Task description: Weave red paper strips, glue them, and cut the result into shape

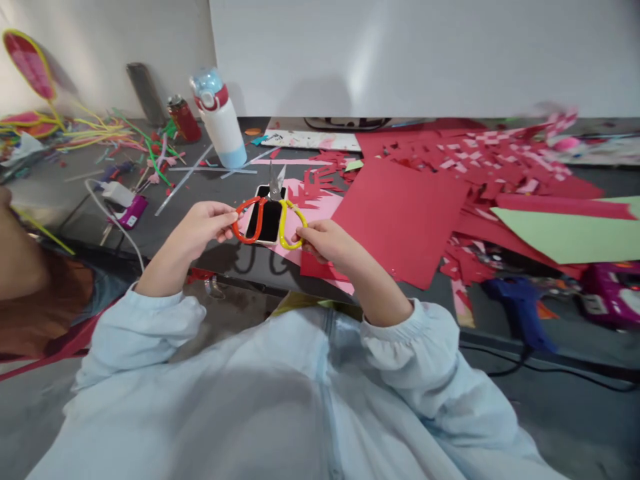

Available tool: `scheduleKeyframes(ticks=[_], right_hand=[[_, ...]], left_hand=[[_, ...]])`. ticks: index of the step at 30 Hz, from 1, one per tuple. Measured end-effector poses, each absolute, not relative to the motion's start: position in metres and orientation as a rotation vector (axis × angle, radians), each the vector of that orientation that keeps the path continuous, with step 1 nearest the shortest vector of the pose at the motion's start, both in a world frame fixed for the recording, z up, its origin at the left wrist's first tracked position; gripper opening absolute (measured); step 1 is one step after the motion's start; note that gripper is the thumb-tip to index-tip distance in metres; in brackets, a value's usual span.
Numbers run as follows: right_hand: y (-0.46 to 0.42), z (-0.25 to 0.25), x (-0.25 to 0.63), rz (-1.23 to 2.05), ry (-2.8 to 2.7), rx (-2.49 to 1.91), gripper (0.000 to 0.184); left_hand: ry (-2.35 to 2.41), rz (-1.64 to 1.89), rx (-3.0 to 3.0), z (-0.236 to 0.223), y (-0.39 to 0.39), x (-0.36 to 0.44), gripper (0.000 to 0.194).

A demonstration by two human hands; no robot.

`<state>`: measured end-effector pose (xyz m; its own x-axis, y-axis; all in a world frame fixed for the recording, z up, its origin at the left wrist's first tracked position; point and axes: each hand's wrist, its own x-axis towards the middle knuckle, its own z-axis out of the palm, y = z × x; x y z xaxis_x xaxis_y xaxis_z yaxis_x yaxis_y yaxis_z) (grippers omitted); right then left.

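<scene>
A pair of scissors (275, 192) is held up between my two hands, blades pointing away from me and slightly parted. My left hand (207, 225) pinches the red handle loop, and my right hand (323, 240) grips the yellow loop. Below the scissors, a phone (270, 223) with a dark screen lies on pink paper (317, 207). Red paper cuttings (313, 190) are scattered just behind it. To the right of my right hand lie large red paper sheets (395, 220).
A white bottle (223, 130) and a red can (184, 119) stand at the back left. Coloured strips (100, 137) litter the left side. On the right are green paper (575, 233), a blue glue gun (523, 310) and a purple device (613, 293). Another person's arm (23, 253) shows at far left.
</scene>
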<state>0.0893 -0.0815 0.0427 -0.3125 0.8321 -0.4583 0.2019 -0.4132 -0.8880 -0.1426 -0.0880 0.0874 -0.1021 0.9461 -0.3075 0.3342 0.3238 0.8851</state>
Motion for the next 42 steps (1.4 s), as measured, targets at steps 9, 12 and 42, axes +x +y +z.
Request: scheduleKeyframes(ticks=[9, 12, 42], right_hand=[[-0.098, 0.021, 0.145, 1.58, -1.308, -1.589, 0.021], [-0.108, 0.011, 0.165, 1.538, -1.306, -1.614, 0.021], [-0.174, -0.012, 0.219, 0.878, -1.202, -1.485, 0.053]], left_hand=[[1.432, 0.817, 1.249, 0.064, -0.083, -0.083, 0.014], [1.371, 0.805, 1.236, 0.057, -0.086, -0.065, 0.018], [1.136, 0.923, 1.552, 0.037, -0.164, 0.055, 0.024]])
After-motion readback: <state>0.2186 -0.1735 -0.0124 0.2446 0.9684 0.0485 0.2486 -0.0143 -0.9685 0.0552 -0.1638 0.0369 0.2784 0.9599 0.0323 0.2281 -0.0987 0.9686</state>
